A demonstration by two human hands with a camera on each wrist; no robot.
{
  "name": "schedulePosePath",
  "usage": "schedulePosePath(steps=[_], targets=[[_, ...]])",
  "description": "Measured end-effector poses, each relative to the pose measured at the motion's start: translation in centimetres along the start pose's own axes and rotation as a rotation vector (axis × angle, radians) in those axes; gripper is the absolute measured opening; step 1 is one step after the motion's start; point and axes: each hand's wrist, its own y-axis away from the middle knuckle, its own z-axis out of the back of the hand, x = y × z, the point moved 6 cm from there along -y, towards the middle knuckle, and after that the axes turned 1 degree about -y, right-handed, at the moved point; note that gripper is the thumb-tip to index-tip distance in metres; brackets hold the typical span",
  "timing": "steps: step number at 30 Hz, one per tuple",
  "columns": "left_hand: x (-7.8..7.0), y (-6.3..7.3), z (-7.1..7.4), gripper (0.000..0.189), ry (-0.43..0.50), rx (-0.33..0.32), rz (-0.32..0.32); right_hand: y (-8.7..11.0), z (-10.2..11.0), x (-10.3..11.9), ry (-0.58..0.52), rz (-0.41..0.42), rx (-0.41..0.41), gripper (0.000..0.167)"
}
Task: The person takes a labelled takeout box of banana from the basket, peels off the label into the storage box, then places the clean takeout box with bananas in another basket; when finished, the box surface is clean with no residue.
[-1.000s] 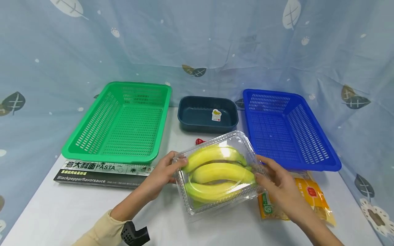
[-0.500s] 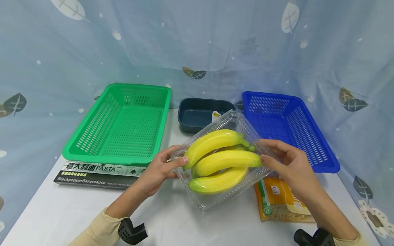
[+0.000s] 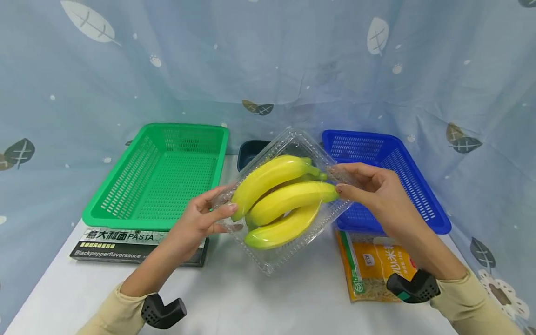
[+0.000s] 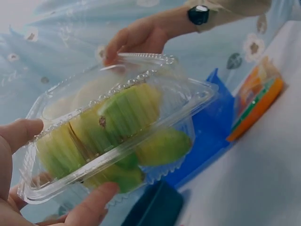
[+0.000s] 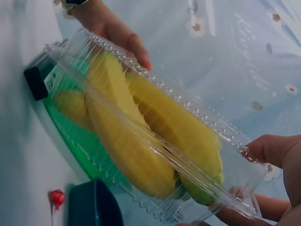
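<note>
A clear plastic clamshell box (image 3: 302,241) with several yellow bananas (image 3: 293,197) inside is held up above the table, tilted in the head view. My left hand (image 3: 197,218) grips its left end, the thumb on top and fingers beneath. At the opposite end, my right hand (image 3: 378,190) pinches the rim between thumb and fingers. In the left wrist view the lid looks closed over the greenish banana ends. The box hides most of a dark teal tub (image 3: 248,154) in the head view.
A green basket (image 3: 125,223) stands at the back left, a blue basket (image 3: 439,227) at the back right. Before them lie a black pasta box (image 3: 121,255) and an orange food bag (image 3: 372,274). A red-wrapped lollipop (image 5: 57,197) lies near the tub.
Both hands have lifted the box of bananas up and slightly left, turning its right end higher. It now covers much of the teal tub. The view has shifted a little.
</note>
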Motion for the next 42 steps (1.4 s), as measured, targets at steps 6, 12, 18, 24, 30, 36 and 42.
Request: schedulePosePath(steps=[6,12,18,24,30,36,42], targets=[[-0.8,0.4,1.2,0.060,0.019,-0.055,-0.026,-2.3,-0.9,1.9,-0.053,0.107,0.005,0.046],[-2.0,0.9,2.4,0.057,-0.008,-0.122,-0.065,-4.1,-1.7,3.6,-0.026,0.221,-0.008,0.047],[-2.6,1.5,3.6,0.054,-0.015,-0.171,-0.104,-5.7,-2.5,5.0,0.003,0.329,-0.048,0.043],[-2.8,2.2,5.0,0.049,-0.014,-0.220,-0.122,-7.7,-3.8,6.1,0.035,0.338,-0.044,0.044],[-3.6,2.7,6.8,0.040,0.021,-0.254,-0.168,-9.7,-5.5,7.6,0.003,0.339,-0.005,0.044],[-4.2,3.3,8.5,0.046,0.041,-0.254,-0.192,-11.2,-7.0,8.8,0.011,0.380,0.027,0.044],[-4.3,3.6,9.9,0.049,0.061,-0.287,-0.175,-12.7,-8.4,9.4,0.019,0.371,0.045,0.044]])
